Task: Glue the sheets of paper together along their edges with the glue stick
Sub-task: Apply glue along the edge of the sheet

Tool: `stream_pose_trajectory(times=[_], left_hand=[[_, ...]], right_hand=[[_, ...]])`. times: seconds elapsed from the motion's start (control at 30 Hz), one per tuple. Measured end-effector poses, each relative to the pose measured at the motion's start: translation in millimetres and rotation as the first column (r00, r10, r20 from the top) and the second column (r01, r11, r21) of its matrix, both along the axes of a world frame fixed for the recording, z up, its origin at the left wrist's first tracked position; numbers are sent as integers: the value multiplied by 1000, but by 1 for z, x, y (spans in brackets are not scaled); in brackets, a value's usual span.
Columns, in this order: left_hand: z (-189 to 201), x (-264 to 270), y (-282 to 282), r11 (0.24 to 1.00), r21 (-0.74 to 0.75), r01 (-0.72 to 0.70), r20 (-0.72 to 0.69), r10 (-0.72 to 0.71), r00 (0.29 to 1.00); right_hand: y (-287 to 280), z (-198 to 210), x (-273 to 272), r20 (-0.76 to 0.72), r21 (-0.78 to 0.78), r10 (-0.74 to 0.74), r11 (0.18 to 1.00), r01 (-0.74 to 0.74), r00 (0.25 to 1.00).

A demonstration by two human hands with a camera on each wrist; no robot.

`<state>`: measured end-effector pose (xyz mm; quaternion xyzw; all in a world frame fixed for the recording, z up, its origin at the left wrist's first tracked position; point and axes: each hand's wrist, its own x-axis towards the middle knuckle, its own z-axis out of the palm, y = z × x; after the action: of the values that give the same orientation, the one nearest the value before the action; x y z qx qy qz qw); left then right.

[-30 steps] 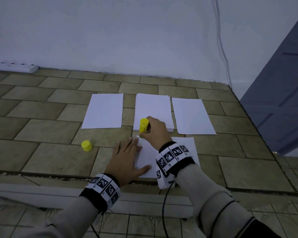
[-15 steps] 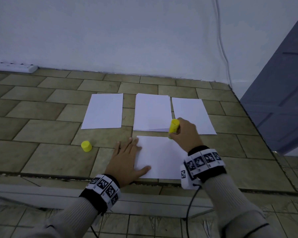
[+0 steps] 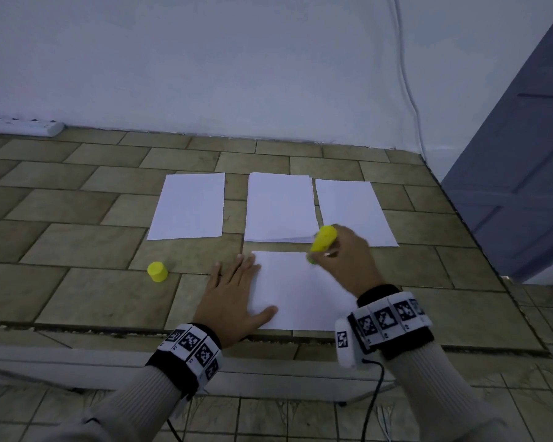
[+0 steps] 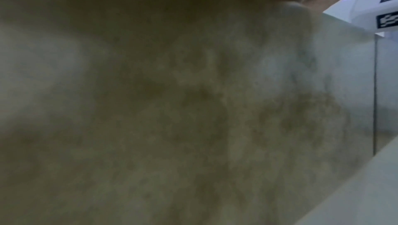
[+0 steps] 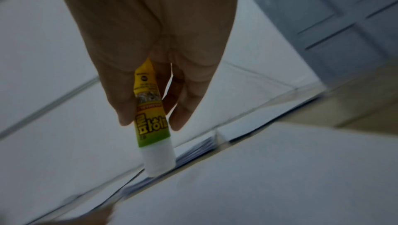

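Observation:
A white sheet (image 3: 300, 291) lies nearest me on the tiled surface. My left hand (image 3: 233, 291) presses flat on its left edge, fingers straight. My right hand (image 3: 332, 250) grips a yellow glue stick (image 3: 323, 239), tilted, with its tip down on the sheet's far edge. In the right wrist view the fingers (image 5: 183, 113) pinch the labelled glue stick (image 5: 151, 126), and its white end touches the paper (image 5: 280, 177). Beyond lie a left sheet (image 3: 189, 205), a middle stack (image 3: 280, 207) and a right sheet (image 3: 351, 212). The left wrist view is blurred tile.
The yellow glue cap (image 3: 157, 271) stands on the tiles left of my left hand. A white power strip (image 3: 23, 126) lies against the wall at far left. A blue-grey door (image 3: 524, 173) stands at right. The tiled surface ends in a step edge (image 3: 77, 327) near me.
My right hand slid the glue stick to the right along the near sheet's far edge, then nearly stopped. My left hand stayed flat on the sheet.

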<state>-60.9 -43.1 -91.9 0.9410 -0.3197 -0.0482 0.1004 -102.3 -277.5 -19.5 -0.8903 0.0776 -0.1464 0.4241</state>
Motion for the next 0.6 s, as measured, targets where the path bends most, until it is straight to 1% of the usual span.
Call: stream_pose_trajectory(times=[0.1, 0.17, 0.3, 0.37, 0.5, 0.6], left_hand=[[-1, 2, 0, 1000, 16, 20, 5, -20, 1000], [-2, 3, 0, 999, 23, 31, 7, -31, 999], [-3, 2, 0, 998, -33, 57, 30, -56, 998], [-3, 2, 0, 997, -51, 58, 30, -57, 998], [-1, 3, 0, 999, 14, 33, 13, -34, 999], [0, 2, 0, 999, 40, 15, -10, -15, 1000]], right_hand=[[40, 2, 1, -51, 54, 213, 976, -211, 976], [59, -2, 5, -80, 12, 276, 961, -276, 958], [79, -9, 15, -120, -88, 310, 943, -321, 943], [81, -10, 17, -139, -125, 300, 940, -318, 944], [71, -10, 13, -146, -123, 268, 950, -286, 952], [49, -9, 5, -137, -128, 237, 959, -255, 962]])
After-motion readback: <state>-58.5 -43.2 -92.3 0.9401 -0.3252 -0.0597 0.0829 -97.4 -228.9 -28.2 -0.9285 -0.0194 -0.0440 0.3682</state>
